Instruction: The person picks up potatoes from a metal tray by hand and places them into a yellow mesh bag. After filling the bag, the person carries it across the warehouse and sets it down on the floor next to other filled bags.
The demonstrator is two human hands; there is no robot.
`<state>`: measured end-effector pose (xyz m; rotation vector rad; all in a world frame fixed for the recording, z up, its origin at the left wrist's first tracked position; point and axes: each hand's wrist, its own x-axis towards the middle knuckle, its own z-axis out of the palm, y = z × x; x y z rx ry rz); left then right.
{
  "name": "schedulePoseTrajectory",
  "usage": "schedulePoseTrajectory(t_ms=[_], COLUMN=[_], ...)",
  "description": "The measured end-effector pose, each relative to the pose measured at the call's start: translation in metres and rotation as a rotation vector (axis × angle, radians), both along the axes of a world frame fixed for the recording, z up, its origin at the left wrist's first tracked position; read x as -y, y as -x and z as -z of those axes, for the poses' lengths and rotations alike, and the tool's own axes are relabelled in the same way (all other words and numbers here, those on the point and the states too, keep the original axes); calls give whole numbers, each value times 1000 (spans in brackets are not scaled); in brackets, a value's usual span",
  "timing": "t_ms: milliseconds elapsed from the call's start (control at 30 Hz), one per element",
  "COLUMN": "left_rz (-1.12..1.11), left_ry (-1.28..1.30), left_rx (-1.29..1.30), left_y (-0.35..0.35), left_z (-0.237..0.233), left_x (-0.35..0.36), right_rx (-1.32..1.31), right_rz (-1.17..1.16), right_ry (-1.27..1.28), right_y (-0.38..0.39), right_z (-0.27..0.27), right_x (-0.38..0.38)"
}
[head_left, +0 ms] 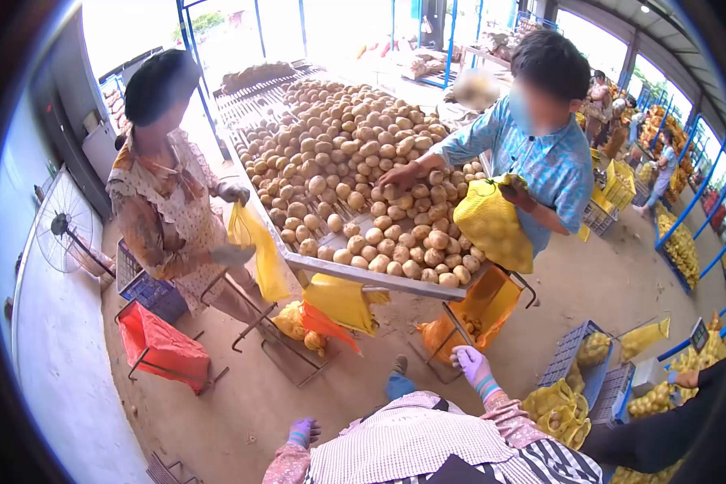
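My left hand (304, 432), in a purple glove, hangs low at my left side with its fingers loosely apart, holding nothing I can see. My right hand (472, 367), gloved alike, reaches forward with fingers stretched out and nothing visible in them. Nearest to it is an orange mesh bag (487, 303) hung on a metal stand below the table corner, with potatoes inside. Ahead, potatoes (363, 153) cover a metal sorting table (363, 277). A yellow bag (340, 302) hangs at the table's front edge.
At left a person holds a yellow bag (258, 242); at right another touches potatoes and holds a full yellow mesh bag (492, 226). A red bag (163, 347) on a stand and a fan (64, 226) are left. Crates (573, 355) and filled bags (558, 410) stand right, beside another person's arm.
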<state>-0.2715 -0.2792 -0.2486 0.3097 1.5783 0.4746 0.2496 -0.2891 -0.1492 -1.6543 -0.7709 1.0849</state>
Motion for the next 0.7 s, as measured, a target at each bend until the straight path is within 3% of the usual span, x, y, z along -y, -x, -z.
schedulePoseTrajectory(t_ms=[100,233,433,500,567,700], left_rz=[32,91,80,26,1,-18], left_ry=[-9,-33,-5,-158,-207,-333], left_rx=[76,-80,-140,-172,-153,-56], left_y=[3,2,-12,-35,-62,-111], left_z=[13,3,-29,-55,-81,-111], left_x=[-27,-60,-142,-171,-193,-228], right_rx=[15,142,779,941,1163,1341], right_rz=[-109,-187,-146,-124,-157,-360], right_ry=[-113,-143,-442,-480,-465,-83], right_y=[13,22,1,-12,-27,-29], right_z=[-32,-49,-55,-49,-45,-38], right_x=[-77,-173,-375,-445,-503,-548])
